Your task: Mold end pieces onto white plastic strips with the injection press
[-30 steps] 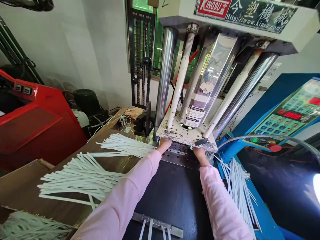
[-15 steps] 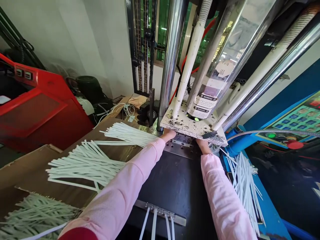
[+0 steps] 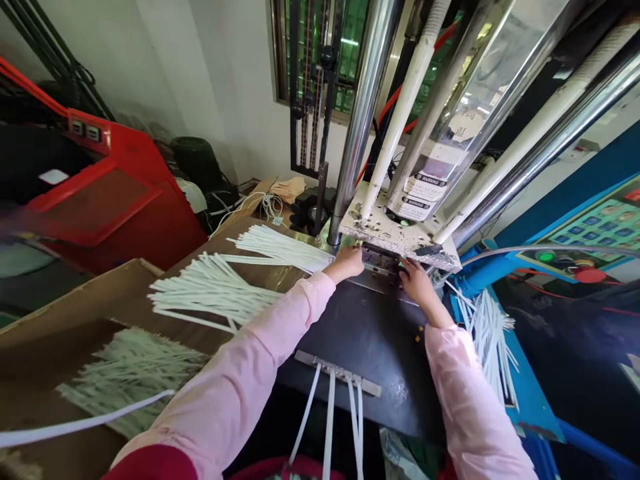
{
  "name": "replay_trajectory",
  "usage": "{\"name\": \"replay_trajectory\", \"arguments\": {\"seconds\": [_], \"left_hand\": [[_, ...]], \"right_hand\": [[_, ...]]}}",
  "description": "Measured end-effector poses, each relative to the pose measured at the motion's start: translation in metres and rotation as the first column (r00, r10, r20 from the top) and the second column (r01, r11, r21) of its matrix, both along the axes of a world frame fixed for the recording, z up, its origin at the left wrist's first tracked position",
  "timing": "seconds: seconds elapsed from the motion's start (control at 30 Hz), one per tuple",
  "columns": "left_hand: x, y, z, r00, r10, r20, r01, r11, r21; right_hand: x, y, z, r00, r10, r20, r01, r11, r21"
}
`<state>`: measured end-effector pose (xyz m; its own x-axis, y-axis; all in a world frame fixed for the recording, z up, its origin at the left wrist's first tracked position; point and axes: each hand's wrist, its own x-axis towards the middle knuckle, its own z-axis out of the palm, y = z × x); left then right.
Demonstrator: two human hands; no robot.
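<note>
Placement of the metal block seems underway mid-frame: left hand curled, grip unclear, right hand loosely spread; next calls for fingers clear of the press plate

Workshop, apparently: press, control panel

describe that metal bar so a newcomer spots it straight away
Find the tall press, then the black table before it. By the table's near edge, between the pink sleeves, lies the metal bar. Four separate white strips trail from it, unlike the piled bundles either side.
</note>
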<state>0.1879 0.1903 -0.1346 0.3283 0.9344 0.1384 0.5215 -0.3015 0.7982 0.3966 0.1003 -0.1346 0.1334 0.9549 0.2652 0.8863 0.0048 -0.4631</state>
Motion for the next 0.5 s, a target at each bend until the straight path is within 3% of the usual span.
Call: {"name": "replay_trajectory", "arguments": {"seconds": [0.07, 0.13, 0.2, 0.27, 0.33, 0.4, 0.5], "left_hand": [[-0.027, -0.032, 0.014, 0.997, -0.064, 0.033, 0.065, 0.998, -0.016], [-0.067, -0.07, 0.027, 0.988, -0.108, 0.108, 0.113, 0.993, -0.036], [-0.119, -0.116, 0.032, 0.952, -0.139, 0.271, 0.171, 0.98, -0.097], [-0.173, -0.165, 0.025, 0.907, -0.101, 0.41, 0.219, 0.942, -0.254], [-0.215, -0.212, 0.0, 0.887, -0.006, 0.461, 0.218, 0.886, -0.409], [-0.238, -0.251, -0.041, 0.868, 0.185, 0.461, 0.118, 0.824, -0.554], [-0.234, -0.285, -0.111, 0.809, 0.484, 0.333, -0.142, 0.711, -0.689]], "right_hand": [[-0.009, -0.049, 0.011, 0.992, 0.096, -0.084, -0.095, 0.995, 0.008], [-0.015, -0.112, 0.02, 0.954, 0.153, -0.257, -0.157, 0.988, 0.005], [-0.017, -0.183, 0.019, 0.881, 0.067, -0.469, -0.164, 0.972, -0.169], [-0.015, -0.253, 0.004, 0.776, -0.115, -0.62, -0.163, 0.913, -0.373], [-0.011, -0.309, -0.024, 0.722, -0.252, -0.645, -0.192, 0.823, -0.535], [-0.007, -0.343, -0.059, 0.751, -0.323, -0.576, -0.134, 0.78, -0.612], [-0.007, -0.355, -0.104, 0.826, -0.467, -0.316, 0.287, 0.83, -0.478]]}}
